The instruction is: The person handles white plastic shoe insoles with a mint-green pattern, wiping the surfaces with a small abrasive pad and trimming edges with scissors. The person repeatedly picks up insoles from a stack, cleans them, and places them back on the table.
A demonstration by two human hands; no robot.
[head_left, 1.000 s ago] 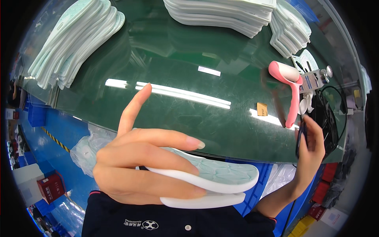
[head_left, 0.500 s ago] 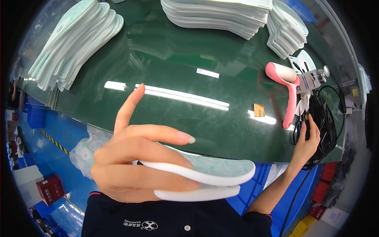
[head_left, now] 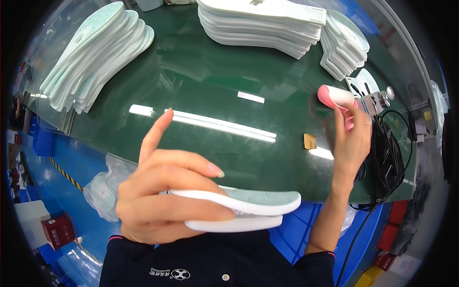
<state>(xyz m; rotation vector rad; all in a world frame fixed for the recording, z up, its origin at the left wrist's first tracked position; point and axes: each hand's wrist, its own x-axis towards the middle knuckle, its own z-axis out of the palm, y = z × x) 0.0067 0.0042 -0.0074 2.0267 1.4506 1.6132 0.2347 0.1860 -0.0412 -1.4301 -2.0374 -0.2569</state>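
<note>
Head view, looking down. My left hand is close under the camera, curled around two white insoles stacked flat. The upper one shows a pale mint top face, the lower one plain white. Middle and ring fingers lie over the top of the pair, thumb side is hidden beneath; the index finger sticks up straight, touching nothing. Grip is closed and firm on the pair, toe ends pointing to my right, held above the near edge of the table and in front of my dark shirt.

My right hand is raised at the right side of the green table, fingers wrapped partly around the handle of a pink and white handheld tool. The hand is blurred; the fingers look loosely closed on the handle, but how tight I cannot tell. A metal fitting and black cable sit just beside the tool.

On the table: a fanned stack of mint insoles far left, a tall pile of white insoles at the far middle, a smaller leaning pile to its right. A small tan block lies near my right wrist. Blue floor and a clear plastic bag show below the table's left edge.
</note>
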